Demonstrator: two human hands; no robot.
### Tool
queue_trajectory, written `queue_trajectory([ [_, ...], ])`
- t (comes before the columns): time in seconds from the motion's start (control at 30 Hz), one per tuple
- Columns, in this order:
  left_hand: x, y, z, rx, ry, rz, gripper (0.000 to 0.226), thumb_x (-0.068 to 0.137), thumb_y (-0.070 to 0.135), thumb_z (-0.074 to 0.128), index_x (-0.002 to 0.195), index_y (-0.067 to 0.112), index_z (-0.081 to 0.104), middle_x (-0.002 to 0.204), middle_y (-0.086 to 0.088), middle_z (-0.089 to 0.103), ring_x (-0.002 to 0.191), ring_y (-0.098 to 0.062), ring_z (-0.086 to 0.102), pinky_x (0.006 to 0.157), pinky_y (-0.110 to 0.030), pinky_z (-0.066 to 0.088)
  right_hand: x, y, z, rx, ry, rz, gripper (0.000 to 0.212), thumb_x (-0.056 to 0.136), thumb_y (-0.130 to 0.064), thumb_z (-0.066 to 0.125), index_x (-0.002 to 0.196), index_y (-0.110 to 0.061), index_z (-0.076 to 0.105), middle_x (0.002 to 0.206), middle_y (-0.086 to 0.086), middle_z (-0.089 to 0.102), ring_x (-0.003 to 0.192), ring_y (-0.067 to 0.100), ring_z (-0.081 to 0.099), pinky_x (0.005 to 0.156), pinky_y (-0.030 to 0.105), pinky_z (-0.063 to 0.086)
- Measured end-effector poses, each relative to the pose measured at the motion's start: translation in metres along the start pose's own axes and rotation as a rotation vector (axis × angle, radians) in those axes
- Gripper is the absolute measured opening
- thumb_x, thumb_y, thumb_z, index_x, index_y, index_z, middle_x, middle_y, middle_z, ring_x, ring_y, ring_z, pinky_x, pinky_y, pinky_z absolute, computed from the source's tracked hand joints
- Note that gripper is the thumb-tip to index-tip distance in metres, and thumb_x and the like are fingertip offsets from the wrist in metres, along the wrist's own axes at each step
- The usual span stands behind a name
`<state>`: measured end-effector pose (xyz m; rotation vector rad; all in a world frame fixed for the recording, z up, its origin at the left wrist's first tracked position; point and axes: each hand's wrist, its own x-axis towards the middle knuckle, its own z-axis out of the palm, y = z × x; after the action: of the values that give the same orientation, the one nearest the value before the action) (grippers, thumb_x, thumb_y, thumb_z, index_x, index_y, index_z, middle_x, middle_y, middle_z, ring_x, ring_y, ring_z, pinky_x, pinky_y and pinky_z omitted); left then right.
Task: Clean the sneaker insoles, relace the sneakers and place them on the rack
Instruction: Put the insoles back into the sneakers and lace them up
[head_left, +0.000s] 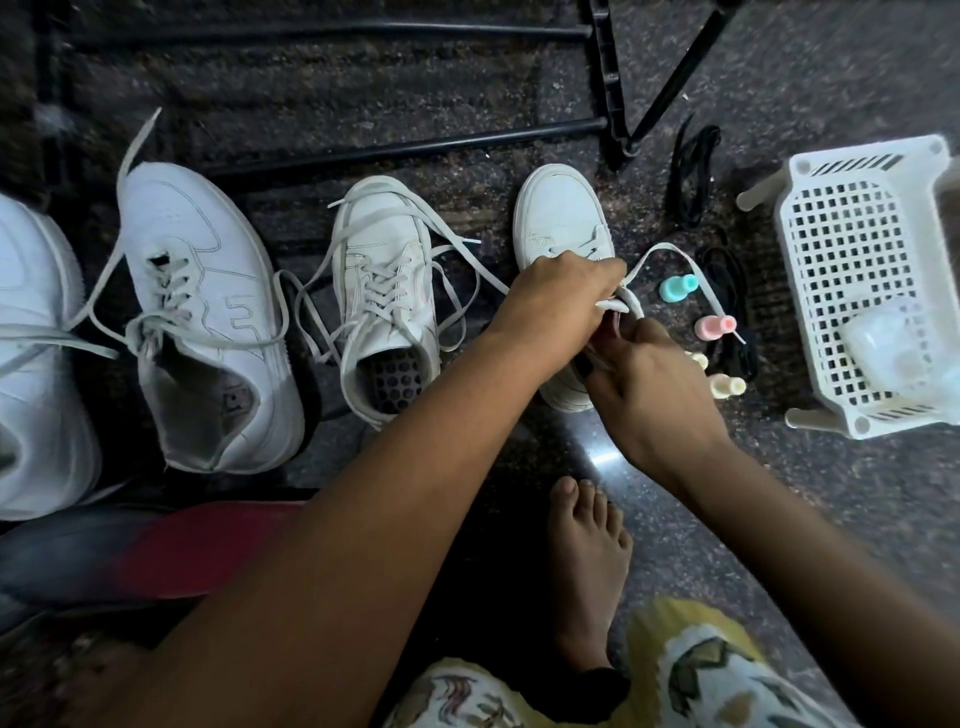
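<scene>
Sneaker (558, 208) stands on the floor (779, 493) just before the rack (415, 148), toe toward it. I see the left hand (566, 296) clamped on its white lace (658, 253) above the eyelets. The right hand (649, 384) is curled around the sneaker's rear part.

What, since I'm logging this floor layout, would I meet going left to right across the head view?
Cut-off sneaker → large white sneaker → laced sneaker → sneaker being laced, its lace pinched by the left hand, the right hand gripping it → pastel bottles → white basket. The black laces overlap the bottles, so they are omitted.
</scene>
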<state>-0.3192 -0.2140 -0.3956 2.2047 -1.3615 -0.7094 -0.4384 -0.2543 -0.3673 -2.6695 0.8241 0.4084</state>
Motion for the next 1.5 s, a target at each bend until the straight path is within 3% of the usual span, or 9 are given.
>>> queue_trajectory([
  [0.33,0.002,-0.011,0.000,-0.148,0.073,0.008,0.005,0.080,0.006,0.059,0.081,0.010,0.057,0.072,-0.001,0.054,0.075,-0.029,0.056,0.066,-0.040,0.045,0.037,-0.005,0.010,-0.131,0.015,-0.003,0.026,0.092,-0.022,0.046,0.098,-0.001,0.061,0.103,0.017,0.063,0.101,0.036,0.054,0.070,0.034,0.035],
  [0.57,0.005,-0.019,0.005,-0.208,0.150,-0.025,0.007,0.079,0.010,0.065,0.084,0.011,0.060,0.079,-0.002,0.062,0.075,-0.024,0.056,0.070,-0.037,0.046,0.035,0.011,0.016,-0.015,0.148,-0.114,0.049,0.085,-0.042,0.032,0.084,-0.006,0.065,0.087,0.012,0.065,0.079,0.036,0.060,0.059,0.034,0.037],
  [0.67,0.004,-0.018,0.005,-0.203,0.161,-0.033,0.006,0.079,0.011,0.064,0.083,0.011,0.060,0.077,-0.002,0.061,0.074,-0.022,0.055,0.069,-0.038,0.046,0.010,0.016,0.009,0.023,0.115,-0.171,0.052,0.085,-0.051,0.039,0.105,-0.013,0.068,0.113,0.006,0.064,0.096,0.030,0.061,0.074,0.033,0.049],
  [0.8,0.004,-0.018,0.003,-0.209,0.120,-0.031,0.007,0.080,0.008,0.065,0.083,0.010,0.060,0.078,-0.001,0.061,0.073,-0.020,0.056,0.067,-0.035,0.047,-0.020,0.036,0.008,-0.067,0.104,-0.358,0.043,0.082,-0.022,0.055,0.120,-0.003,0.062,0.129,0.016,0.057,0.123,0.035,0.052,0.092,0.044,0.049],
  [1.03,0.003,-0.018,0.002,-0.208,0.120,-0.031,0.007,0.080,0.008,0.066,0.084,0.009,0.060,0.076,-0.001,0.061,0.070,-0.018,0.056,0.066,-0.034,0.047,-0.011,0.048,0.016,-0.058,0.217,-0.403,0.027,0.081,-0.004,0.058,0.104,-0.003,0.071,0.105,0.015,0.070,0.101,0.032,0.067,0.073,0.041,0.059],
  [1.13,0.002,-0.018,0.004,-0.210,0.123,-0.023,0.007,0.079,0.006,0.066,0.083,0.008,0.060,0.077,-0.002,0.061,0.072,-0.022,0.057,0.067,-0.036,0.048,0.005,0.044,0.013,-0.097,0.183,-0.418,0.026,0.077,-0.005,0.058,0.096,-0.009,0.074,0.099,0.009,0.073,0.096,0.027,0.069,0.072,0.039,0.058],
  [1.27,0.003,-0.018,0.004,-0.197,0.132,-0.021,0.008,0.079,0.008,0.066,0.083,0.009,0.059,0.076,-0.002,0.060,0.070,-0.020,0.054,0.067,-0.036,0.048,0.011,0.044,0.007,-0.105,0.121,-0.340,0.027,0.085,-0.022,0.051,0.101,-0.026,0.073,0.106,-0.007,0.072,0.109,0.016,0.064,0.084,0.042,0.032],
  [1.37,0.003,-0.017,0.005,-0.187,0.136,-0.018,0.008,0.079,0.009,0.066,0.082,0.010,0.058,0.074,-0.001,0.059,0.071,-0.022,0.055,0.067,-0.037,0.047,0.022,0.040,0.004,-0.021,-0.001,-0.281,0.041,0.085,-0.036,0.034,0.099,-0.028,0.073,0.103,-0.006,0.072,0.100,0.022,0.066,0.086,0.053,0.041],
  [1.5,0.002,-0.015,0.005,-0.186,0.128,-0.017,0.007,0.079,0.007,0.065,0.083,0.010,0.059,0.073,-0.001,0.059,0.071,-0.025,0.055,0.066,-0.037,0.046,0.047,0.028,0.006,-0.068,-0.184,-0.170,0.025,0.078,-0.021,0.041,0.060,-0.026,0.057,0.072,-0.009,0.060,0.090,0.025,0.061,0.107,0.056,0.022],
])
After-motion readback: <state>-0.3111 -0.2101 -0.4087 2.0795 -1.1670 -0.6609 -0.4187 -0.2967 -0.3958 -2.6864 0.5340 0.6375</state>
